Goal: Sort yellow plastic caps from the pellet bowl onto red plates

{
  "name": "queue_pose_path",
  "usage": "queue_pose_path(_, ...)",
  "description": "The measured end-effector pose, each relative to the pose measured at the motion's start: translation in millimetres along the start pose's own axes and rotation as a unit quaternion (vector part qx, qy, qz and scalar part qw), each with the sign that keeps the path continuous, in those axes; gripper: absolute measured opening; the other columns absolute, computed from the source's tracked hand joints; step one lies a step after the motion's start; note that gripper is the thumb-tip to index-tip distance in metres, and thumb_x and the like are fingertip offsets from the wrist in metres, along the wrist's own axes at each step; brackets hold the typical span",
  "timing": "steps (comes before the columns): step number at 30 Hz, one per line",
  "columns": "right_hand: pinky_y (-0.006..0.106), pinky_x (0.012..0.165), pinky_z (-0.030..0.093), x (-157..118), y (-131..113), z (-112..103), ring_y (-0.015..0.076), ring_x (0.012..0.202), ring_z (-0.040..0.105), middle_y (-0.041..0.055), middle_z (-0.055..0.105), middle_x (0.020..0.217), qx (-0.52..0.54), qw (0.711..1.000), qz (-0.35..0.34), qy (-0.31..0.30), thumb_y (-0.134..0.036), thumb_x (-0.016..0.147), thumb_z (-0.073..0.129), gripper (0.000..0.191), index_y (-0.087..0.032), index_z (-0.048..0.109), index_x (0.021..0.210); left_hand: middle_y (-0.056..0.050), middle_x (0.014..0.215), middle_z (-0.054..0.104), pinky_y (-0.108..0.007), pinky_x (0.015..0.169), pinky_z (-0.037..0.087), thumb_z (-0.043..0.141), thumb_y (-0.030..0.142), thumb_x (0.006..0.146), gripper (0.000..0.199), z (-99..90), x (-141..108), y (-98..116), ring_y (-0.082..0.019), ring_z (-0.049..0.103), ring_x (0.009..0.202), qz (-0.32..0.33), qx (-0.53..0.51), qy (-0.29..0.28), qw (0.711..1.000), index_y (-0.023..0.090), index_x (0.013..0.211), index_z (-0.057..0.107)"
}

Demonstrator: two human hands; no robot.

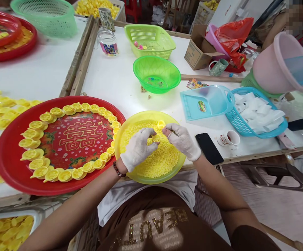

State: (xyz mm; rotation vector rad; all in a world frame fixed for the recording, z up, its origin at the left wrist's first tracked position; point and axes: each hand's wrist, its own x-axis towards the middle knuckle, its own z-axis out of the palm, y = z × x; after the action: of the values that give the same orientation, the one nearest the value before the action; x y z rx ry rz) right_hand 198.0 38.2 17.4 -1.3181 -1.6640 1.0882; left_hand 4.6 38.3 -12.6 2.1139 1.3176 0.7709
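Note:
My left hand [141, 148], in a white glove with bare fingertips, is closed on a small yellow piece [156, 138] over the yellow bowl [120, 132]. Small yellow pellets [156, 164] fill much of that bowl. Beside it, my right hand [181, 139], also gloved, has its fingers pinched near a round yellow cup [161, 124] above the pellets; whether they grip it is unclear. To the left lies a large red tray [10, 153] with yellow cup pieces [65, 175] overlapping in a ring along its inside.
Behind the bowl are a green basin [156, 75] and a green basket [150, 38]. At the right are a blue scoop [206, 103], a phone [209, 148], a cup [228, 138] and a blue basket [245, 127] of white pieces. A person's arm [274, 31] shows at the upper right.

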Motion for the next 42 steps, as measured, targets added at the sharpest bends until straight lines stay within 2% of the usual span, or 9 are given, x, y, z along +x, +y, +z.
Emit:
queue_pose_path(4, 0.03, 0.065, 0.038, -4.0, 6.8, -2.5, 0.0144, 0.068, 0.046, -0.0009, 0.051, 0.072, -0.106, 0.994, -0.016, -0.02, -0.041, 0.098, 0.052, 0.027, -0.021, 0.058, 0.081, -0.007, 0.104, 0.069, -0.039, 0.087, 0.053, 0.065, 0.023, 0.085, 0.022, -10.6, -11.6, -4.6, -0.024, 0.066, 0.095, 0.015, 0.06, 0.019, 0.998, 0.019, 0.106, 0.058)
queue_pose_path(9, 0.039, 0.088, 0.04, -8.4, 13.6, 9.9, 0.0239, 0.094, 0.055, 0.0073, 0.064, 0.093, -0.3, 0.944, -0.125, -0.064, -0.032, 0.094, 0.059, 0.015, -0.02, 0.063, 0.085, -0.01, 0.113, 0.066, -0.04, 0.094, 0.052, 0.064, 0.019, 0.085, 0.021, -18.2, -27.2, -8.2, -0.026, 0.063, 0.105, 0.039, 0.111, 0.073, 0.99, 0.019, 0.105, 0.056)
queue_pose_path(15, 0.03, 0.065, 0.041, -8.5, 5.7, 28.8, 0.0148, 0.066, 0.051, -0.0012, 0.059, 0.077, -0.163, 0.98, -0.035, -0.108, -0.036, 0.089, 0.065, 0.018, -0.021, 0.06, 0.097, -0.006, 0.102, 0.067, -0.035, 0.088, 0.052, 0.061, 0.022, 0.088, 0.016, -8.1, -38.6, -0.6, -0.021, 0.064, 0.097, 0.031, 0.068, 0.04, 0.996, 0.019, 0.104, 0.058)
queue_pose_path(24, 0.031, 0.082, 0.047, -7.3, 5.8, 12.9, 0.0164, 0.085, 0.061, 0.0026, 0.067, 0.092, -0.146, 0.975, -0.073, -0.151, -0.013, 0.093, 0.045, 0.019, -0.02, 0.06, 0.103, -0.003, 0.096, 0.069, -0.032, 0.081, 0.054, 0.071, 0.02, 0.082, 0.023, -21.5, -43.1, -12.9, -0.018, 0.066, 0.087, -0.005, 0.009, 0.068, 0.998, 0.018, 0.101, 0.06)
queue_pose_path(26, 0.035, 0.088, 0.045, -7.5, 9.1, 11.4, 0.021, 0.096, 0.06, 0.0082, 0.067, 0.103, -0.271, 0.951, -0.102, -0.11, -0.014, 0.093, 0.046, 0.02, -0.018, 0.061, 0.106, -0.003, 0.096, 0.07, -0.032, 0.08, 0.054, 0.072, 0.022, 0.082, 0.023, -30.8, -45.7, -15.2, -0.018, 0.066, 0.086, -0.006, 0.012, 0.081, 0.997, 0.018, 0.101, 0.06)
queue_pose_path(29, 0.041, 0.086, 0.042, -10.8, 13.2, 16.5, 0.0289, 0.099, 0.055, 0.0159, 0.063, 0.11, -0.483, 0.866, -0.103, -0.076, -0.029, 0.097, 0.052, 0.022, -0.015, 0.062, 0.11, -0.004, 0.099, 0.07, -0.032, 0.083, 0.055, 0.07, 0.025, 0.083, 0.024, -55.5, -55.2, -27.3, -0.019, 0.067, 0.089, -0.018, 0.032, 0.114, 0.993, 0.017, 0.104, 0.061)
queue_pose_path(33, 0.039, 0.078, 0.04, -19.0, 18.0, 31.4, 0.0288, 0.092, 0.056, 0.0148, 0.064, 0.104, -0.565, 0.802, -0.111, -0.16, -0.044, 0.099, 0.052, 0.032, -0.015, 0.062, 0.105, -0.005, 0.103, 0.069, -0.035, 0.088, 0.053, 0.069, 0.029, 0.083, 0.028, -97.2, -73.9, -64.8, -0.022, 0.066, 0.093, -0.095, 0.132, 0.158, 0.974, 0.018, 0.107, 0.062)
queue_pose_path(37, 0.035, 0.074, 0.039, -18.3, 22.4, 37.9, 0.0231, 0.085, 0.059, 0.0096, 0.067, 0.095, -0.522, 0.817, -0.109, -0.22, -0.036, 0.102, 0.048, 0.025, -0.016, 0.063, 0.099, -0.003, 0.096, 0.068, -0.033, 0.081, 0.053, 0.073, 0.034, 0.08, 0.031, -117.1, -91.6, -82.4, -0.02, 0.066, 0.084, -0.152, 0.13, 0.168, 0.965, 0.018, 0.103, 0.062)
queue_pose_path(42, 0.036, 0.08, 0.04, -4.8, 6.8, 32.4, 0.0244, 0.093, 0.059, 0.0101, 0.067, 0.1, -0.459, 0.849, -0.143, -0.22, -0.033, 0.096, 0.059, 0.016, -0.017, 0.065, 0.094, -0.003, 0.095, 0.067, -0.03, 0.077, 0.053, 0.071, 0.029, 0.081, 0.026, -98.2, -90.5, -51.9, -0.017, 0.064, 0.083, -0.08, 0.056, 0.145, 0.985, 0.018, 0.102, 0.06)
